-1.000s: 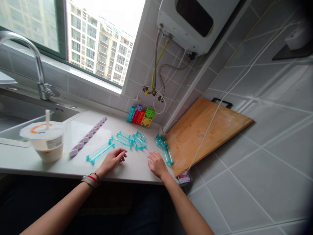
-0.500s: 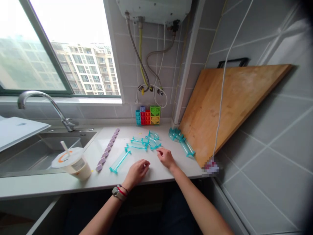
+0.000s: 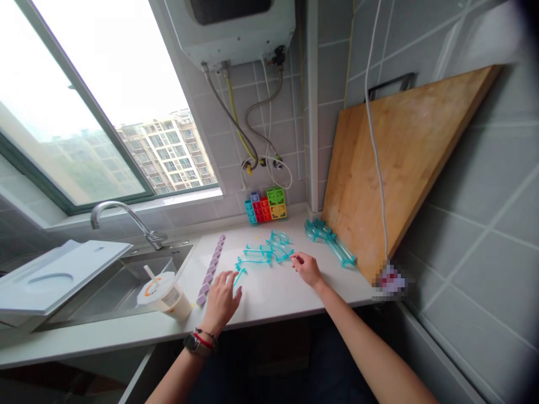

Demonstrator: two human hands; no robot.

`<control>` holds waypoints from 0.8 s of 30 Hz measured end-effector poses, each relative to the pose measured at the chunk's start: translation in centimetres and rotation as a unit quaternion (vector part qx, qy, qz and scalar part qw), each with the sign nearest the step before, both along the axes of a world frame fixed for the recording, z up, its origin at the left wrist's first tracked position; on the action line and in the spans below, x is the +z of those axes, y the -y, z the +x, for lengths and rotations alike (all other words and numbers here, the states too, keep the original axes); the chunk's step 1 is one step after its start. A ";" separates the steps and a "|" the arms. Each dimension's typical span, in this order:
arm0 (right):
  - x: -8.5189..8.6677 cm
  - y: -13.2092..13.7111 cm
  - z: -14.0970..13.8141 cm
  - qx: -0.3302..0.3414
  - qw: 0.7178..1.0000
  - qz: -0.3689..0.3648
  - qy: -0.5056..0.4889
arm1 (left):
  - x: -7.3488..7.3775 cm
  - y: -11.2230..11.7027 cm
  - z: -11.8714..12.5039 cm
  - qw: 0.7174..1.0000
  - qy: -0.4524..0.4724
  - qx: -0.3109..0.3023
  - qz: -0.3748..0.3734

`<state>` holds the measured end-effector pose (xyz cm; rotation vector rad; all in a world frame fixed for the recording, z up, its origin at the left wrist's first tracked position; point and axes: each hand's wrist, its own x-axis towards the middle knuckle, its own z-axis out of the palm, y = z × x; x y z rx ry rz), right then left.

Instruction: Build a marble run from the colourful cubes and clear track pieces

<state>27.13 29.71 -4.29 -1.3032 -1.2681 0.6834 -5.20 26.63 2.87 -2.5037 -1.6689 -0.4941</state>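
Loose translucent turquoise plastic track pieces point(image 3: 269, 257) sit mid-way across the white table point(image 3: 269, 297). Left hand point(image 3: 221, 299): fingers spread, partly hiding a straight turquoise piece point(image 3: 241, 275); contact unclear. Right hand point(image 3: 306, 268): fingers curled at the group's right end; can't tell if it's pinching anything. Around: purple-and-white zigzag strip point(image 3: 211, 269) and lidded plastic drink cup with straw point(image 3: 174, 303) crowd the left. Multicoloured block set point(image 3: 263, 210) at back wall. Right side's bounded by a leaning wooden board point(image 3: 391, 163), second turquoise bunch point(image 3: 330, 240) at its foot. Markings: orange print point(image 3: 149, 289) on cup lid; pack point(image 3: 391, 279) by the board pixelated, unreadable.
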 end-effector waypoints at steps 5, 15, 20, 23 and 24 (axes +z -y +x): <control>0.5 0.0 0.0 0.000 1.000 0.000 0.016 | -0.5 -1.0 -2.9 0.999 0.008 0.041 -0.020; 1.2 1.3 -0.2 0.026 0.984 -0.016 0.173 | -1.8 1.0 -4.5 0.996 0.065 0.042 -0.043; 1.9 3.1 0.0 0.053 0.965 -0.013 0.258 | -1.3 2.3 -5.5 0.994 0.084 0.015 -0.071; 3.1 3.6 0.2 0.077 0.949 -0.011 0.306 | -0.9 2.8 -5.8 0.992 0.094 0.000 -0.088; 3.5 3.7 0.0 0.085 0.943 -0.008 0.322 | -0.7 3.0 -5.8 0.991 0.096 -0.004 -0.093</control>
